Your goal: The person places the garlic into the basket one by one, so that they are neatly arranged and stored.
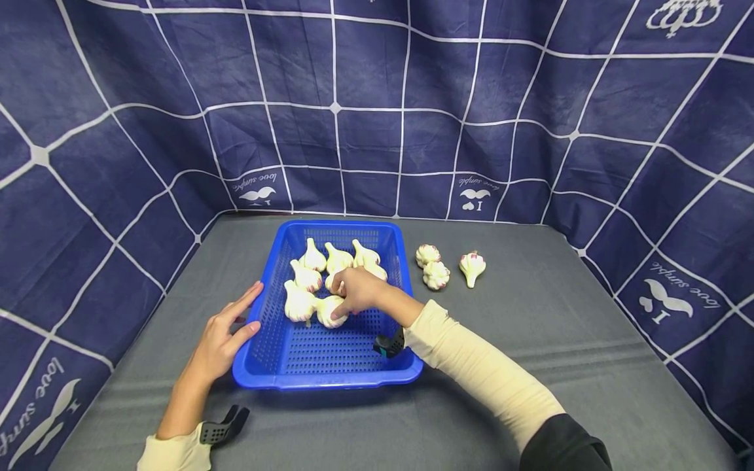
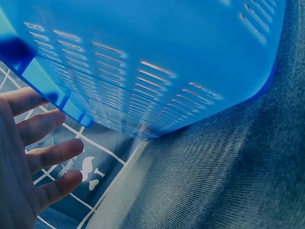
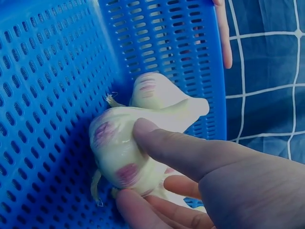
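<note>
A blue plastic basket [image 1: 330, 381] holds several white garlic bulbs with purple streaks, bunched toward its far half. Inside it, my right hand [image 1: 360, 289] grips a garlic bulb [image 1: 330, 313] in the row nearest me. The right wrist view shows the thumb on top of that garlic bulb [image 3: 114, 143] and the fingers curled under its side; another bulb [image 3: 152, 90] lies just behind. At the basket's left rim, my left hand [image 1: 219, 337] rests its fingertips on the edge. In the left wrist view, the left hand's fingers [image 2: 40, 126] are spread beside the basket wall [image 2: 190, 52].
Two garlic bulbs [image 1: 436, 275] touch each other on the grey cloth [image 1: 565, 327] right of the basket. A single bulb [image 1: 472, 267] lies farther right, stem toward me. A dark blue curtain [image 1: 365, 137] with white grid lines encloses the back and sides.
</note>
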A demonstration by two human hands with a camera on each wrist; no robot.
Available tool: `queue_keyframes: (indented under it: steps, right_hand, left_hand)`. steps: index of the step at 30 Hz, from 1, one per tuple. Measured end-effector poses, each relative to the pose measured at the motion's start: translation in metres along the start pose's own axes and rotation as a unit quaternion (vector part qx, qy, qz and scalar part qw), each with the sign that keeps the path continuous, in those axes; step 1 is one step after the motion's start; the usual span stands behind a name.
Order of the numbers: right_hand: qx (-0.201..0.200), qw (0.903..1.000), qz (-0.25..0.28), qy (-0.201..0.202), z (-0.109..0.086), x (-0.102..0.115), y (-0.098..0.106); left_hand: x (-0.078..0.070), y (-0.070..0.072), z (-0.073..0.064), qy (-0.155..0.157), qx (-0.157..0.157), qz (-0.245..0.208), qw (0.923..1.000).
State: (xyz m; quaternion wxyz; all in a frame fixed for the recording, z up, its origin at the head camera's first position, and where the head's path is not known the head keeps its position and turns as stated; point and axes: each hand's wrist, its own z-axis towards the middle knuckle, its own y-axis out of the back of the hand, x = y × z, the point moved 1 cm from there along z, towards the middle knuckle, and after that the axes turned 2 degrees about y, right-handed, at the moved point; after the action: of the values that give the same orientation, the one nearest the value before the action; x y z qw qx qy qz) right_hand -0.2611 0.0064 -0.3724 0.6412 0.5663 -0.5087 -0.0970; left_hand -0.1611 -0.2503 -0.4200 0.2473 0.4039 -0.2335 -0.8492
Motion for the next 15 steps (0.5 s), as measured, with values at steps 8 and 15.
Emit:
queue_keyframes:
  steps: [8, 15]
  right_hand:
    - [0.03, 0.9986, -0.041, 0.016, 0.0003, -0.0002, -0.0012]
    - [0.012, 0.9905, -0.136, 0.014, 0.0011, 0.0016, -0.0007]
  left_hand:
    - [0.0027, -0.0014, -0.0001, 0.002, 0.0, -0.001, 1.0]
    - [0.0016, -0.0007, 0.0007, -0.002, 0.0, -0.005, 1.0]
